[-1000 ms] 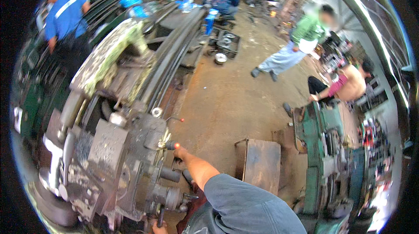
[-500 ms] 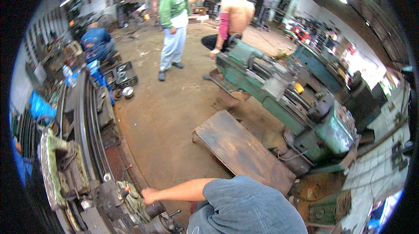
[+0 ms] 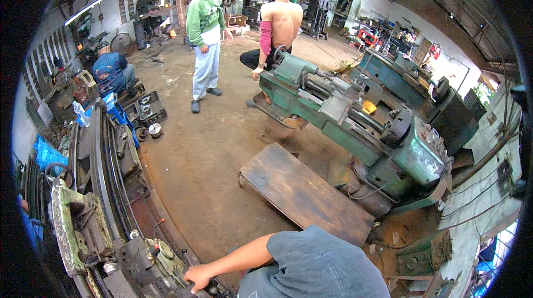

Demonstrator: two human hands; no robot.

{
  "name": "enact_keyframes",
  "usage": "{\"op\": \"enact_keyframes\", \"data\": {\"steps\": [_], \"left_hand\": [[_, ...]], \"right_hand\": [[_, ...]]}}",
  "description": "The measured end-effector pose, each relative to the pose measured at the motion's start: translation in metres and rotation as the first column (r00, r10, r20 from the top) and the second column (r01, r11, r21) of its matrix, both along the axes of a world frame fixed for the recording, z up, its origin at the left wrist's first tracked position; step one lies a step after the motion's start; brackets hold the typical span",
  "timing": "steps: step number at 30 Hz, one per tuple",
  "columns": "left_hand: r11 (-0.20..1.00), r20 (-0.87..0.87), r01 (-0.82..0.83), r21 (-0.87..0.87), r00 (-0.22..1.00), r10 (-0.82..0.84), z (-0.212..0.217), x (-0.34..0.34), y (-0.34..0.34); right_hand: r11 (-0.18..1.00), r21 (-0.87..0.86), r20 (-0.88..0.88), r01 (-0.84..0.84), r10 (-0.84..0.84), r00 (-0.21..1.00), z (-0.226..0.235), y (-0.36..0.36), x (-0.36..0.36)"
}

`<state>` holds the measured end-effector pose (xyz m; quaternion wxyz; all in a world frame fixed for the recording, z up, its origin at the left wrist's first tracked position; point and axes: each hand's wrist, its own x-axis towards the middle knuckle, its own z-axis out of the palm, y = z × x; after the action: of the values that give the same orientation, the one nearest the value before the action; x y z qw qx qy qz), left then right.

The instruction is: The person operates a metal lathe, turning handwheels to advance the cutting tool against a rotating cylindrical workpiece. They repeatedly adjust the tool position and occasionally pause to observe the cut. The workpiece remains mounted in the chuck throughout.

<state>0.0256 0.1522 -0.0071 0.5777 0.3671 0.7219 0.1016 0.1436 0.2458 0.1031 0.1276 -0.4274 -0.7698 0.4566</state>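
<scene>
One hand, the right hand (image 3: 200, 276), bends its fingers beside the lathe carriage (image 3: 136, 258) on its left; whether it grips, I cannot tell. The left hand is unseen. Adjusting controls seems under way, calling next for steady pressure.

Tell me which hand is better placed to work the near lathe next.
Probably the right hand: it's down at the near lathe, on the side closest to the person. The left hand is out of view, so its position can't be judged.
</scene>
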Motion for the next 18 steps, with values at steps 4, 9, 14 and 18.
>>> {"op": "enact_keyframes", "data": {"steps": [4,9,14,18], "left_hand": [[1.0,-0.012,-0.014,-0.001,1.0,0.014,0.002,-0.006,-0.007],[0.998,-0.038,-0.06,-0.006,0.998,0.059,-0.006,-0.021,-0.02],[0.982,-0.081,-0.187,-0.034,0.98,0.184,-0.008,-0.05,-0.069],[0.941,-0.169,-0.329,-0.084,0.935,0.312,-0.014,-0.072,-0.155]], "right_hand": [[1.0,-0.028,0.035,-0.014,0.015,0.999,0.002,0.001,-0.002],[0.998,-0.06,0.059,-0.03,0.033,0.998,0.009,0.001,-0.002],[0.993,-0.056,0.04,-0.104,0.107,0.993,0.015,0.002,0.003],[0.968,-0.147,0.099,-0.202,0.217,0.971,0.009,0.007,0.008]]}}
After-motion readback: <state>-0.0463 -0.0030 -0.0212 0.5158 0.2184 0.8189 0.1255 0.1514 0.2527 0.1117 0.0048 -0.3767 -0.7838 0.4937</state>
